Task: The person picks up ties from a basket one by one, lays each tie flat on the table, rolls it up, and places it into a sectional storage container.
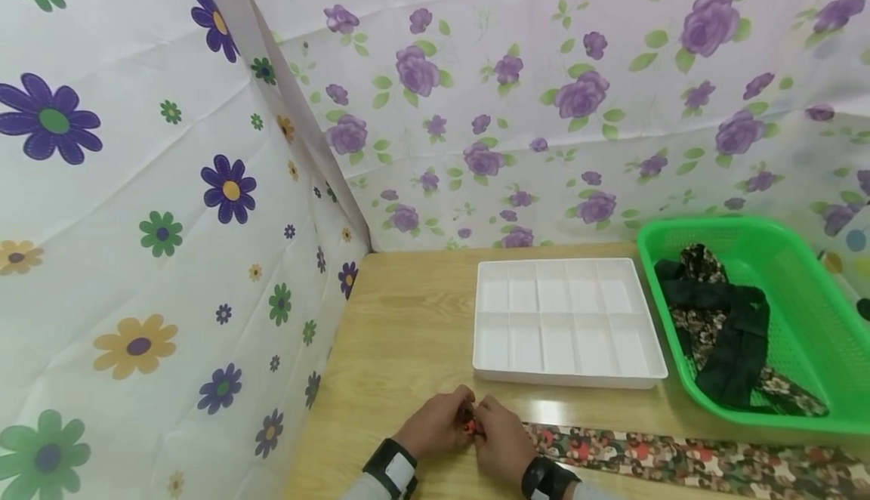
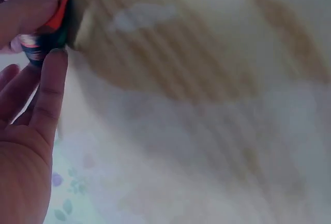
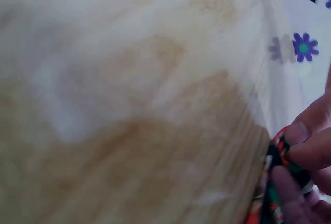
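A long patterned necktie (image 1: 639,453), printed in red, green, brown and cream, stretches across the table to the right edge of the head view. Its left end is bunched into a small roll between the two hands. My left hand (image 1: 438,426) pinches this rolled end, seen as a dark and orange-red bundle (image 2: 37,50) in the left wrist view. From the other side my right hand (image 1: 504,439) grips the same end, thumb and fingertips on the fabric (image 3: 274,198) in the right wrist view. Fingers hide part of the roll.
Just beyond the hands lies a white tray (image 1: 537,376) divided into two rows of compartments. At the right stands a green basket (image 1: 795,258) holding dark and floral fabric strips (image 1: 730,334). Flower-printed sheets (image 1: 476,107) rise behind and left of the wooden table (image 1: 401,319).
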The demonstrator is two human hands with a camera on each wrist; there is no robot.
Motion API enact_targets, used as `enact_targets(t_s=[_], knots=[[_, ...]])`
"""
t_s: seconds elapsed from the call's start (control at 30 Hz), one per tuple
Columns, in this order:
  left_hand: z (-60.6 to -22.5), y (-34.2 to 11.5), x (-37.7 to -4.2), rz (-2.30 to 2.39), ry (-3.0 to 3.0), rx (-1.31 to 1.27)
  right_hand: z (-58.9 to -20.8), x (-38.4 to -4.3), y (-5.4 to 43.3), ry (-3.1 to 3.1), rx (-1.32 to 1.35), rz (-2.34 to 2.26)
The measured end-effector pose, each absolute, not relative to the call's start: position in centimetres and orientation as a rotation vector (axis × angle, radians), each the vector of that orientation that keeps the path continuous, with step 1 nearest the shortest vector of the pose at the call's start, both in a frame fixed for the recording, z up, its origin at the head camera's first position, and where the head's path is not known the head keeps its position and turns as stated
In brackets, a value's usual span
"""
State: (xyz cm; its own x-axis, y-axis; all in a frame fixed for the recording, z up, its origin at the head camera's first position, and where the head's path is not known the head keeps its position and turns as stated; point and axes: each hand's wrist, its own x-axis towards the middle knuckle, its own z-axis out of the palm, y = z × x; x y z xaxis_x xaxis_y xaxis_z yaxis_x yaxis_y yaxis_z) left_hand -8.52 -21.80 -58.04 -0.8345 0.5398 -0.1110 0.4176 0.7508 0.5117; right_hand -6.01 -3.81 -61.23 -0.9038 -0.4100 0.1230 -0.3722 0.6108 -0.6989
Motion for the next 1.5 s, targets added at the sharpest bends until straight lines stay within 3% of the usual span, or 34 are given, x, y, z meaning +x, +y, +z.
enact_targets(t_s=[0.33, 0.6, 0.8, 1.1, 1.3, 1.5], knots=[[-58.0, -21.4, -8.8, 0.638, 2.713, 0.786, -59.4, -6.3, -3.6, 2.78, -0.709, -1.067], [-58.1, -21.5, -8.6, 0.696, 2.637, 0.717, -61.6, -5.8, -3.1, 2.771, -0.546, -1.242], [-57.9, -21.2, -8.6, 0.646, 2.662, 0.77, -61.0, -5.6, -3.4, 2.749, -0.694, -1.202], [-58.0, -21.0, -8.2, 0.751, 2.624, 0.698, -63.1, -5.4, -2.5, 2.866, -0.756, -1.351], [-57.5, -20.7, -8.5, 0.7, 2.678, 0.8, -60.9, -5.5, -2.4, 2.829, -0.762, -1.278], [-57.7, -20.7, -8.5, 0.742, 2.636, 0.769, -61.2, -5.5, -2.3, 2.713, -0.612, -1.373]])
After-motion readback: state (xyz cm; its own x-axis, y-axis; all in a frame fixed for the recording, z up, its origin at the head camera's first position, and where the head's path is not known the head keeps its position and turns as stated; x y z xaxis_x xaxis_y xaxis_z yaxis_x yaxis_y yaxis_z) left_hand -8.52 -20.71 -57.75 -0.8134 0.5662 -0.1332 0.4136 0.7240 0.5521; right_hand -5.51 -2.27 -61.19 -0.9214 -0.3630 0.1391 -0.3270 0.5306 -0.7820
